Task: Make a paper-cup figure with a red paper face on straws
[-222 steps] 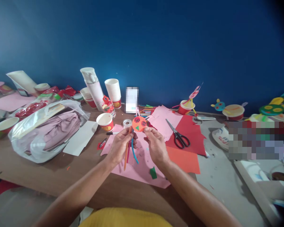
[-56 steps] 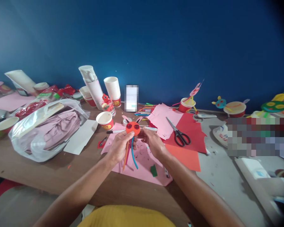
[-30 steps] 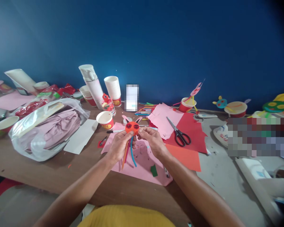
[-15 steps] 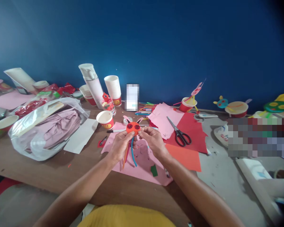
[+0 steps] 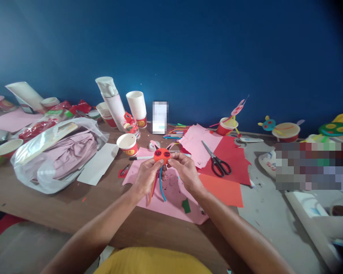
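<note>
Both hands hold a small orange paper disc [image 5: 162,155] above a pink paper sheet [image 5: 174,198]. The disc has two round black-and-red marks on its face, and pink paper ears show behind it. Several pipe cleaners, one of them a blue pipe cleaner [image 5: 161,186], hang below it. My left hand [image 5: 147,177] pinches the disc's lower left edge, and my right hand [image 5: 186,172] pinches its right edge. My fingers hide the disc's lower rim.
Black-handled scissors [image 5: 218,164] lie on a red paper sheet [image 5: 228,160]. A marker pen [image 5: 140,157] and a red paper cup [image 5: 127,144] stand near the disc. A plastic bag of pink cloth [image 5: 57,156] lies to the left; finished paper crafts stand at the right.
Since the earliest frame, the disc has turned to show its two round marks instead of a green triangle. My hands have drawn closer together and lower, and the disc has shifted slightly left.
</note>
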